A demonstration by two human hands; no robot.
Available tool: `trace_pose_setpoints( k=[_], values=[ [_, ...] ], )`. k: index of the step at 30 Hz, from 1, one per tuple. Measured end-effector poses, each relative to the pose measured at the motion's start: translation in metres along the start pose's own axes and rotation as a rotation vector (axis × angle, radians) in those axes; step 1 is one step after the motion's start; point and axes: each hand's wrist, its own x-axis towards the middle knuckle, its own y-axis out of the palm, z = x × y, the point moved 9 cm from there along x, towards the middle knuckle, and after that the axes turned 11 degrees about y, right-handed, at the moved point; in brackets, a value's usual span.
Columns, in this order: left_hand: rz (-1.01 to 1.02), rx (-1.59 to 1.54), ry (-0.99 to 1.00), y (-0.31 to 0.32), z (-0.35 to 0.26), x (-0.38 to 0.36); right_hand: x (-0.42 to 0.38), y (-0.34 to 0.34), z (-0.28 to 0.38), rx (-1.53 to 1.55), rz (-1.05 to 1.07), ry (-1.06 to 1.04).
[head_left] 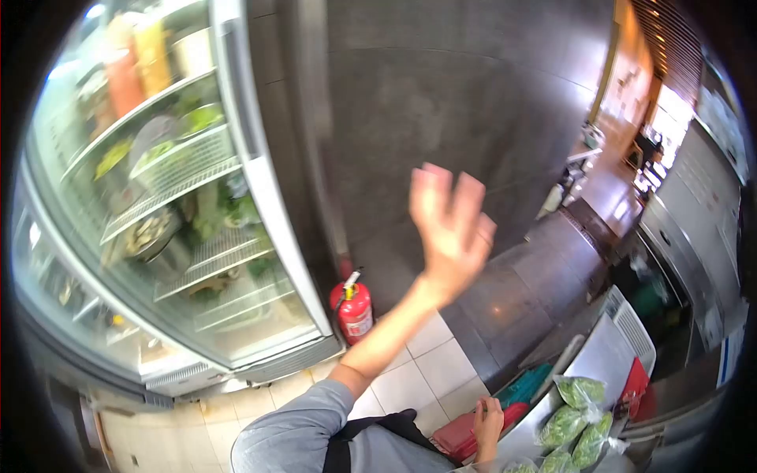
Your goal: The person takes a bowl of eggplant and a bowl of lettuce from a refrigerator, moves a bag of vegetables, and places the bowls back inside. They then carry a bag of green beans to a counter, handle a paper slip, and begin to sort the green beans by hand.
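My left hand (451, 229) is raised in front of a dark wall, its fingers spread and slightly blurred, with nothing in it. Lower down, my right hand (488, 424) is beside the metal counter with its fingers curled; anything inside them is hidden. Just left of it are pink-red items (456, 436), whose kind I cannot make out. Clear bags of green vegetables (561, 427) lie on the counter to the right of my right hand. A teal item (527, 385) sits beyond it, along the counter's near side.
A glass-door fridge (272, 260) with shelves of food stands on the left. A red fire extinguisher (355, 311) rests on the floor by its corner. The dark wall (426, 102) rises ahead. A metal counter (579, 359) and a red item (633, 386) are at right.
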Motion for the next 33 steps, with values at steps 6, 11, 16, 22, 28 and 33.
trace_pose_setpoints(
  k=[6, 11, 16, 22, 28, 33],
  values=[
    [-0.076, 0.615, -0.160, -0.174, 0.163, 0.079, -0.016, 0.064, 0.097, 0.085, 0.195, -0.302],
    [0.082, 0.563, -0.154, -0.175, 0.208, 0.120, -0.053, 0.104, 0.150, 0.098, 0.392, -0.425],
    [0.218, 0.499, -0.249, -0.174, 0.224, 0.125, -0.083, 0.108, 0.178, 0.183, 0.455, -0.502],
    [0.264, 0.489, -0.295, -0.174, 0.218, 0.124, -0.117, 0.103, 0.209, 0.308, 0.563, -0.593],
    [0.335, 0.449, -0.233, -0.204, 0.136, 0.118, -0.119, 0.094, 0.205, 0.564, 0.663, -0.474],
    [0.343, 0.242, -0.184, -0.267, 0.037, 0.114, -0.089, 0.081, 0.218, 0.839, 0.623, -0.313]
  ],
)
